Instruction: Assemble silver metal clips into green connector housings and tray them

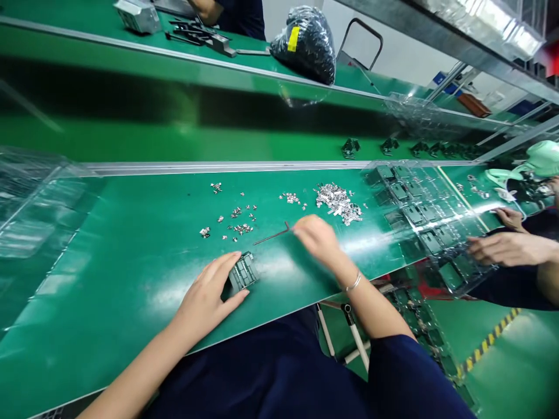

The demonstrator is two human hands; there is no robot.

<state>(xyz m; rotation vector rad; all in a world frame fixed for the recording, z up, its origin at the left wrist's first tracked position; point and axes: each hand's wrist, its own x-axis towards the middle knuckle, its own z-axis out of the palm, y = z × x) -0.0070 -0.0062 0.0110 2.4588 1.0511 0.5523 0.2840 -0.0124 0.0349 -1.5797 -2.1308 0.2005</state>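
Observation:
My left hand [208, 297] rests on the green table and grips a small dark plastic part [243, 272] between thumb and fingers. My right hand [318, 237] reaches forward over the table, its fingertips at the end of a thin bent metal tool [273, 235]; the hand is blurred and I cannot tell whether it grips the tool. Small shiny metal pieces [238, 220] lie scattered just beyond the tool, and a larger heap of metal pieces [338, 201] lies to the right of them.
A clear plastic tray [430, 227] with several dark parts lies at the right, where another person's hands [506, 247] work. Clear trays [30, 198] are stacked at the left. Dark parts [350, 148] ride the belt behind. A black bag [305, 42] sits on the far bench.

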